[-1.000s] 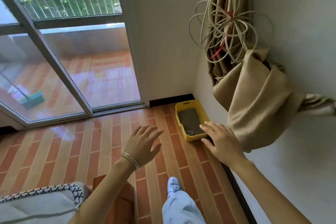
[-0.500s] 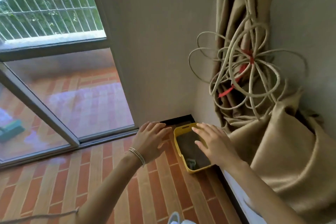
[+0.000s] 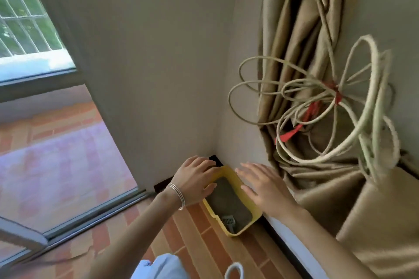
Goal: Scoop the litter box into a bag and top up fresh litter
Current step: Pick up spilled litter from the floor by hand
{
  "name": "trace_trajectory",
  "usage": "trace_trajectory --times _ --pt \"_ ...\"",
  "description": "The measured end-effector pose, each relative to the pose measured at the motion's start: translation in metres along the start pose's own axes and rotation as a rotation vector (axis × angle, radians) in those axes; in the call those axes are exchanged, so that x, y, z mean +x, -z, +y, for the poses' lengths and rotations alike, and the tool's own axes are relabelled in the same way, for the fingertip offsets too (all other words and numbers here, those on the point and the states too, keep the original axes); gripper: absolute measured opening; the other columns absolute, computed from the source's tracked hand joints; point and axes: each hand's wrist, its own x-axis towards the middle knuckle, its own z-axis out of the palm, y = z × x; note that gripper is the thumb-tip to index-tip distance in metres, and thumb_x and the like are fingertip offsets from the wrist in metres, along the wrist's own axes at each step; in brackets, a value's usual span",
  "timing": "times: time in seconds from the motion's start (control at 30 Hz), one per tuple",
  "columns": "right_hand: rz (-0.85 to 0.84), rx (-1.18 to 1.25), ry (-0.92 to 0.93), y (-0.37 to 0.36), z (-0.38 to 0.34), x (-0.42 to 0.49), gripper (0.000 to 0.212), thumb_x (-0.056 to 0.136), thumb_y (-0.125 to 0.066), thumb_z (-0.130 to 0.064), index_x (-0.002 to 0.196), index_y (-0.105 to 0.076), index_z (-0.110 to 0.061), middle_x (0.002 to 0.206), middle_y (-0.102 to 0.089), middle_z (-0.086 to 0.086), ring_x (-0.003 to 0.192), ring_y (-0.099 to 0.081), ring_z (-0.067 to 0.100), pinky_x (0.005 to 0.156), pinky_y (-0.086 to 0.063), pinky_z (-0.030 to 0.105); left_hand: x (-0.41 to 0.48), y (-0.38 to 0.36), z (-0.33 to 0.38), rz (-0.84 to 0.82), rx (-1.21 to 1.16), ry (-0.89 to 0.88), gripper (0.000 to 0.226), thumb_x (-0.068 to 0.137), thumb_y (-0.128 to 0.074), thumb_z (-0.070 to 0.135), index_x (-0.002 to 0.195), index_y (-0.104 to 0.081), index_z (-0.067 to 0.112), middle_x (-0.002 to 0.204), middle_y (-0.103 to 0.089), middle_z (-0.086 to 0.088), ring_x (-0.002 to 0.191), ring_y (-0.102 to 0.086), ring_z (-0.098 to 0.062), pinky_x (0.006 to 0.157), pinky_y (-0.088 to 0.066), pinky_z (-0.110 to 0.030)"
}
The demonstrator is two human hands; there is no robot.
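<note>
Yellow plastic marked the litter box [image 3: 234, 232], tucked into the corner of the room at lower centre of the frame, where it kept clear of walking space. A small grey scoop [image 3: 228, 222] lay in the litter at its near end. Both hands reached with fingers spread and held nothing, the left hand [image 3: 195, 180] over the left rim, the right hand [image 3: 264, 188] over the right, likely to grasp and pull it out. Beige curtain [image 3: 317, 154] hung right of it.
</note>
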Motion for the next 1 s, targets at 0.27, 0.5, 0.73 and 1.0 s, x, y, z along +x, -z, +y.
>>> trace_trajectory --times 0.27,0.5,0.73,1.0 --pt "0.045 -0.007 -0.35 -0.046 -0.077 0.05 0.04 0.091 -0.041 -0.038 0.126 -0.054 -0.023 0.127 -0.056 -0.003 0.117 -0.052 0.017 0.095 -0.043 0.034 0.012 -0.005 -0.116 0.049 -0.007 -0.384 0.043 0.077 -0.061 0.048 0.116 -0.061 0.03 0.111 -0.064 0.009 0.103 -0.061 -0.014 0.089 -0.049 -0.031" --pt "0.105 -0.026 -0.718 -0.065 -0.17 0.04 0.038 0.084 -0.063 -0.027 0.121 -0.059 -0.018 0.123 -0.058 0.0 0.112 -0.056 0.02 0.091 -0.047 0.037 0.002 -0.006 -0.186 -0.015 -0.141 -0.639 0.045 0.081 -0.041 0.045 0.117 -0.061 0.029 0.113 -0.063 0.004 0.104 -0.061 -0.019 0.09 -0.048 -0.035" --pt "0.112 -0.062 -1.063 -0.054 -0.215 -0.024 0.044 0.071 -0.078 -0.016 0.113 -0.065 -0.014 0.118 -0.063 0.003 0.101 -0.063 0.02 0.082 -0.051 0.03 0.006 -0.027 -0.155 -0.101 -0.292 -0.764 0.046 0.075 -0.041 0.045 0.11 -0.065 0.028 0.107 -0.066 0.005 0.095 -0.064 -0.018 0.082 -0.052 -0.033" --pt "-0.032 -0.068 -1.17 -0.056 -0.198 -0.085 0.042 0.085 -0.062 -0.029 0.126 -0.054 -0.021 0.13 -0.054 -0.003 0.116 -0.054 0.016 0.09 -0.05 0.034 0.026 -0.058 -0.086 -0.202 -0.299 -0.9 0.043 0.077 -0.041 0.046 0.11 -0.065 0.031 0.105 -0.066 0.009 0.093 -0.065 -0.014 0.079 -0.053 -0.031"
